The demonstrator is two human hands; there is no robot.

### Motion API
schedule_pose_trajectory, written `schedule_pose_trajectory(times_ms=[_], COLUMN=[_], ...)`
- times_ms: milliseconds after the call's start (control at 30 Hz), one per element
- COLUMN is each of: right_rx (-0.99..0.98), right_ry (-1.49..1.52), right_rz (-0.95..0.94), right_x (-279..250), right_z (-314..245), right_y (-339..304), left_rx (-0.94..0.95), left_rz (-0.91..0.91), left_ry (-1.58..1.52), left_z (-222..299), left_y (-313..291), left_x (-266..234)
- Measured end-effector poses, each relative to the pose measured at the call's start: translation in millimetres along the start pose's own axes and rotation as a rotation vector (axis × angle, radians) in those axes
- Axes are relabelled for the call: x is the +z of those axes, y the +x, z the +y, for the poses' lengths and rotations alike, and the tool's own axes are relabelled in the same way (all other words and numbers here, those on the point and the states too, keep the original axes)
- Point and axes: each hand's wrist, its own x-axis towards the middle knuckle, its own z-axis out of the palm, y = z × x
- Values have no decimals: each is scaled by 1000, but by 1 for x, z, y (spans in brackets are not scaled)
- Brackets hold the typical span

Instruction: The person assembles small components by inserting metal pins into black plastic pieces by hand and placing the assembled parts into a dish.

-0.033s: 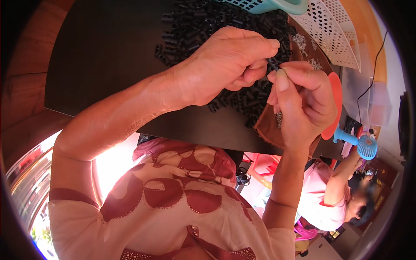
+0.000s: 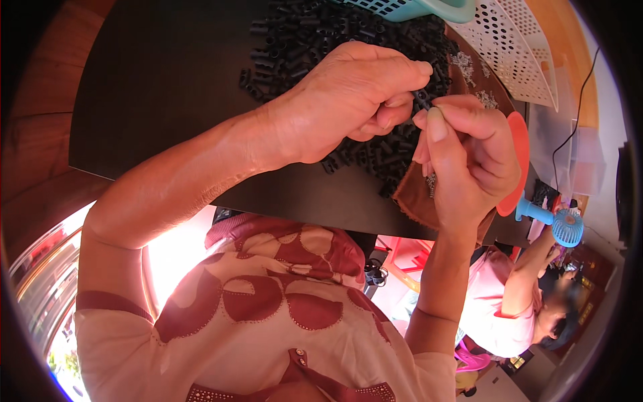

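Observation:
My left hand (image 2: 362, 90) is closed, thumb and fingers gripping a small black plastic tube piece (image 2: 422, 98) whose end shows between my hands. Close against that end, my right hand (image 2: 472, 147) is closed in a pinch of thumb and forefinger. What sits between those fingertips is too small and covered to make out. Under and behind both hands spreads a heap of short black tube pieces (image 2: 295, 50). Small silver screw-like parts (image 2: 462, 65) lie on a brown cloth (image 2: 416, 191) beyond and beside my right hand.
A teal basket (image 2: 452, 10) and a white perforated basket (image 2: 509, 50) stand at the table's far side. An orange-red disc (image 2: 517, 144) and a small blue fan (image 2: 567, 228) are right of my right hand. Another person (image 2: 499, 295) sits at the lower right. The dark table (image 2: 154, 87) extends left.

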Motion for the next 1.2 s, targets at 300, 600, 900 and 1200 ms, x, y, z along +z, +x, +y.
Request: schedule_pose_trajectory(times_ms=[300, 600, 900, 1200], right_rx=[19, -45, -72, -17], right_ry=[90, -9, -123, -6], right_rz=[68, 99, 93, 74], right_x=[7, 13, 17, 2], right_z=[3, -1, -7, -8], right_y=[-6, -6, -1, -3], left_rx=[8, -24, 132, 142], left_rz=[-20, -21, 22, -40], left_ry=[62, 13, 201, 122], left_z=[-2, 4, 6, 2], left_y=[1, -2, -4, -2], left_x=[0, 4, 6, 7])
